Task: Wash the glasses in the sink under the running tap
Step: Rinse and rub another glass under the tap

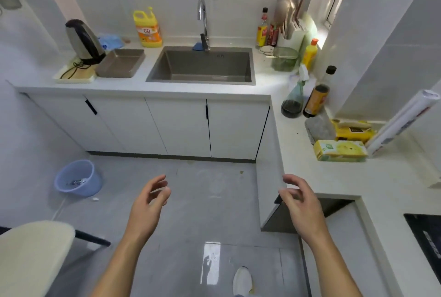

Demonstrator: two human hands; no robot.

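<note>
The left hand (150,199) and the right hand (300,199) are both up in the air over the grey floor (202,182), well back from the sink. Their fingers are loose and a little bent, and they hold nothing. The right hand is near the corner of the white counter (143,89). The steel sink (200,80) is set into the counter at the far wall, with white cupboard doors (179,127) under it. The shiny curved tap (202,17) stands behind the sink and bends over it. A small blue cloth (197,46) lies next to the foot of the tap. A greenish glass jar (285,58) stands on the counter just to the right of the sink; I cannot tell if it is one of the glasses to wash. Left of the sink are a yellow jug of dish soap (148,28), a metal tray (120,62) and a kettle (83,39). On the right side of the counter are a knife block (293,34), a spray bottle (294,96), a dark bottle with a yellow label (317,98) and a yellow box (341,151). A blue bucket (91,184) sits on the floor at the left. A pale chair (31,256) is at the lower left, and a white shoe (242,280) shows at the bottom.
</note>
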